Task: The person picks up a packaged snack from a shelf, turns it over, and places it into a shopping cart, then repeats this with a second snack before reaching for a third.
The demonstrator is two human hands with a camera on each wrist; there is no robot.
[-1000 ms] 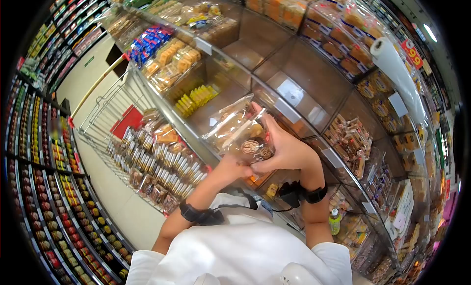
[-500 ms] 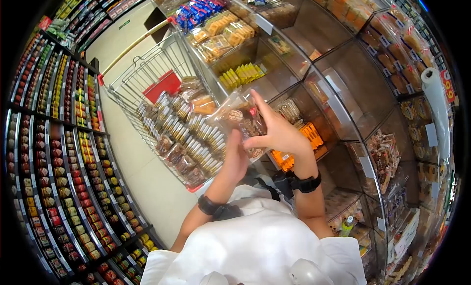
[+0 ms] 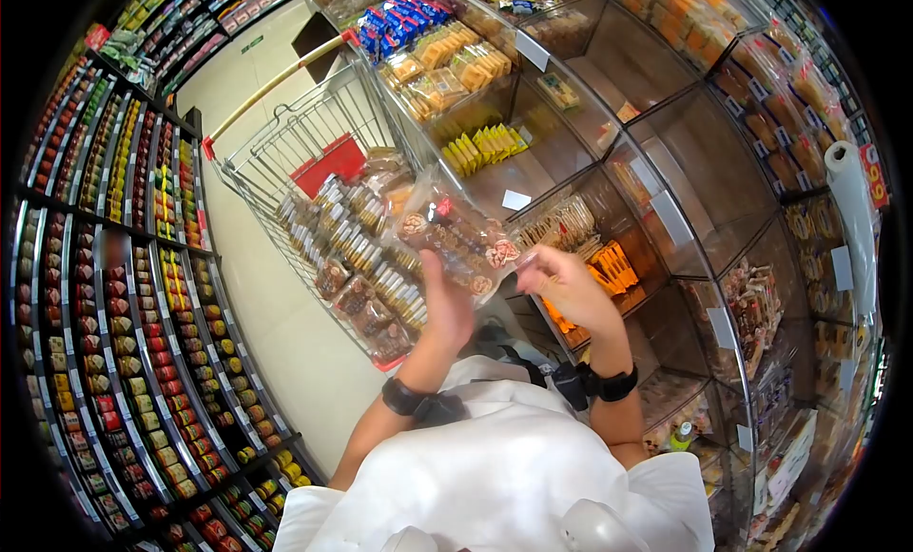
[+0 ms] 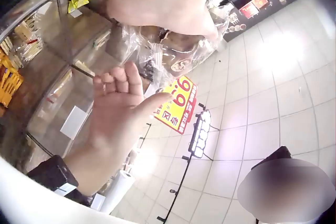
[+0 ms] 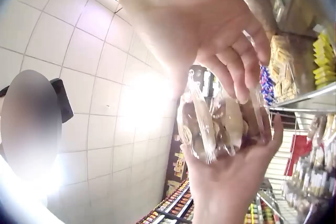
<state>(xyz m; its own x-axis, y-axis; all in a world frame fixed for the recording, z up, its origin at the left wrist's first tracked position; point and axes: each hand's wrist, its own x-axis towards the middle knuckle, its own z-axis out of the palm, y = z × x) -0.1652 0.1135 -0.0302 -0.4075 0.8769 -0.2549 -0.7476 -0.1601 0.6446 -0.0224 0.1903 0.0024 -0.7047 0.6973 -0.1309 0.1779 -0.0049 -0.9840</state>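
Note:
My left hand (image 3: 449, 309) grips clear plastic snack packets (image 3: 456, 236) in front of my body, its thumb along their near side. They hold brown pieces and carry walnut-like prints and a small red mark. In the right wrist view, two sealed packets (image 5: 223, 127) stand side by side in the left palm (image 5: 231, 176). My right hand (image 3: 575, 290) is at the packets' right corner, fingers loosely bent. The left wrist view shows that right hand (image 4: 118, 100) palm-on, nothing between its fingers, below the packets (image 4: 176, 56).
A metal shopping cart (image 3: 276, 167) filled with wrapped snacks stands on the left. Clear-walled display bins (image 3: 666, 172) run along the right, with yellow packets (image 3: 485, 150) and orange packets (image 3: 613, 267) inside. A shelf of jars and cans (image 3: 124, 314) lines the far left.
The packets have shifted left beside the cart as the view turned. My right hand has gone from spread around them to loosely bent at their right corner. The left hand keeps its grip.

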